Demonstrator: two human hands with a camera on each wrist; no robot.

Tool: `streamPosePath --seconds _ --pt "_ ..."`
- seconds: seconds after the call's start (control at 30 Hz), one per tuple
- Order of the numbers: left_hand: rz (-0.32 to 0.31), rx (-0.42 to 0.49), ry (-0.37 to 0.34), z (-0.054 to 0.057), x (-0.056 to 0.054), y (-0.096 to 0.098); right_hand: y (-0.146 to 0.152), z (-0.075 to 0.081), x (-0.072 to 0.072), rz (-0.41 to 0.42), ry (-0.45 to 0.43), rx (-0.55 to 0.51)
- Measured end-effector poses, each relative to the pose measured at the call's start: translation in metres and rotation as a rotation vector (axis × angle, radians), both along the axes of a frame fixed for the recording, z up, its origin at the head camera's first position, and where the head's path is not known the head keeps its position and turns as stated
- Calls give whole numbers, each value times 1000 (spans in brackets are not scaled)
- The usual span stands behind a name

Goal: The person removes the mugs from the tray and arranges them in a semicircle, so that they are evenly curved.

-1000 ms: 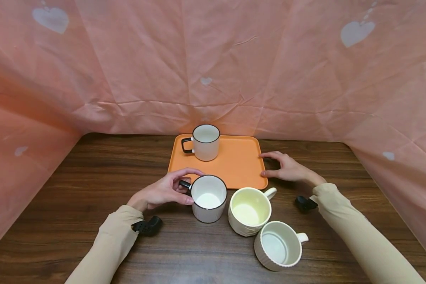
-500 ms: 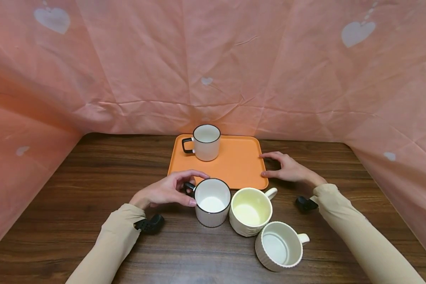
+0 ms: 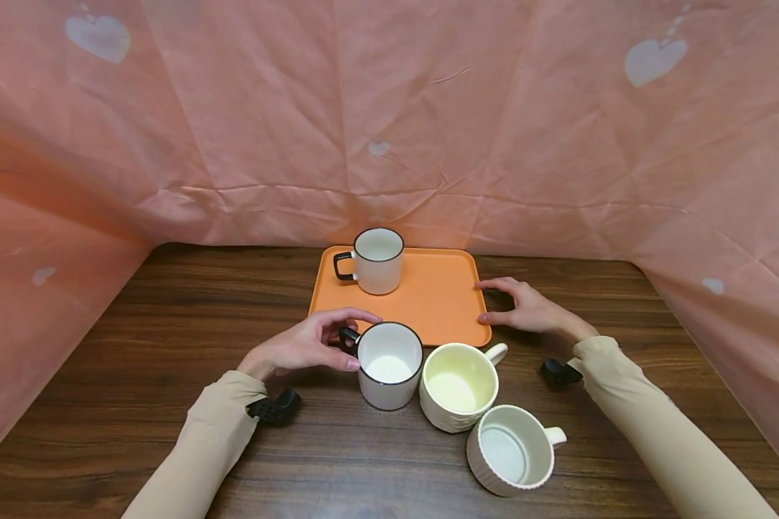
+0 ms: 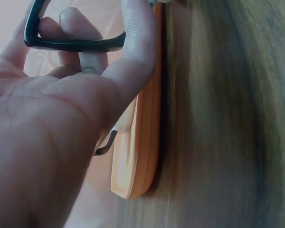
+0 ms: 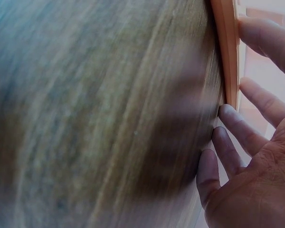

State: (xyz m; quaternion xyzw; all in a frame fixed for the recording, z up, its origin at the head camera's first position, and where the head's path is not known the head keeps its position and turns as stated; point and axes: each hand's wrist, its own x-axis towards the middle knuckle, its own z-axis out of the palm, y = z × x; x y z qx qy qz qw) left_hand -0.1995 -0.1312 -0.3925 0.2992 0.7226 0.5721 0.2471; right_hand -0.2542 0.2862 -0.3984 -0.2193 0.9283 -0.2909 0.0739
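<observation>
My left hand (image 3: 305, 346) grips a white mug with a black rim (image 3: 389, 393), thumb and index finger at its side. In the left wrist view its black handle (image 4: 71, 45) sits among the fingers; most of the mug's body is out of that frame. At the orange tray's (image 3: 435, 303) right edge, my right hand (image 3: 526, 306) touches the rim with thumb and index fingertip, its fingers spread and relaxed. The right wrist view has the other fingers on the wooden table beside the tray. A similar black-rimmed mug (image 3: 379, 277) stands upright on the tray's left part.
Close right of the held mug stands a pale yellow mug (image 3: 454, 418), handle toward the back right. A ribbed off-white mug (image 3: 493, 468) stands nearer the front, its handle pointing right. Pink cloth (image 3: 428, 130) with hearts hangs behind and beside the wooden table (image 3: 201, 303).
My left hand has shifted slightly right with the black-rimmed mug, bringing it closer to the yellow mug. The right hand, tray and other mugs stay in place.
</observation>
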Motion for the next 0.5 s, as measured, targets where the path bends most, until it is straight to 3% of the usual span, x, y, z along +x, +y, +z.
streamPosePath --seconds 0.27,0.5 --pt "-42 -11 -27 1 2 -5 0 0 0 -2 -3 2" --pt "-61 -57 47 6 -1 -7 0 1 0 -5 -7 7"
